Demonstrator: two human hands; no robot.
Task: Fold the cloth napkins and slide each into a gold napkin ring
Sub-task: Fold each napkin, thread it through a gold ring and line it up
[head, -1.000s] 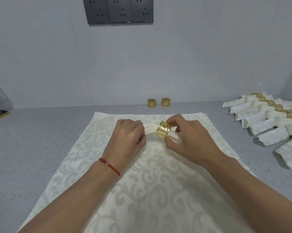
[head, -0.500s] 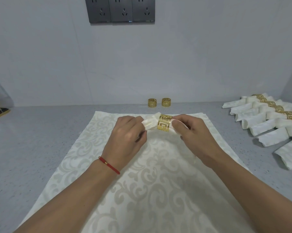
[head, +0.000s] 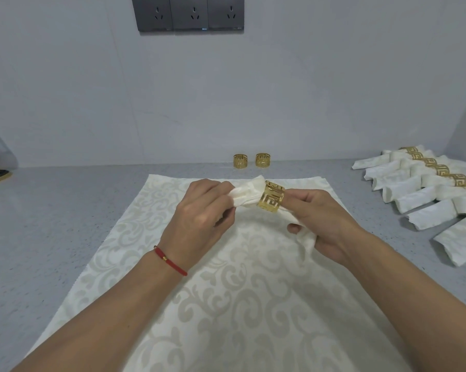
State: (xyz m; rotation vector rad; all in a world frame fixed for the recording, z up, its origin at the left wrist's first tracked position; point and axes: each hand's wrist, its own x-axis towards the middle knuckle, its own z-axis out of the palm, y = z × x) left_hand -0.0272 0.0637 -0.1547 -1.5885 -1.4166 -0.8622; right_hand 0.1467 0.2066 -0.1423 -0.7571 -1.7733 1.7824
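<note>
L hand (head: pixel 199 213) pinches the front end of a rolled napkin (head: pixel 246 196), fingers (head: pixel 222 187) curled tight on the cloth. R hand (head: pixel 323 218) holds the other end, fingers wrapped round the roll just behind a gold napkin ring (head: pixel 270 201); the tail of cloth hangs out below the palm. Ring sits around the roll, between the 2 hands, held up just above a flat damask napkin (head: pixel 226 304) spread on the grey bench (head: pixel 52 224).

Progress, as I judge it: this napkin is folded & the ring is already on, prob. just needs centring along the roll, then setting down. Far right of bench, a row of finished napkins (head: pixel 419 183), each w/ a gold ring, several done; exact count unclear since they overlap & run off frame.

Left to do: 2 spare rings (head: pixel 252 160) stand near the wall, well apart from the hands, so approx. 2 more napkins expected. The flat one under the hands looks like the next; a 2nd unfolded one isn't visible.
</note>
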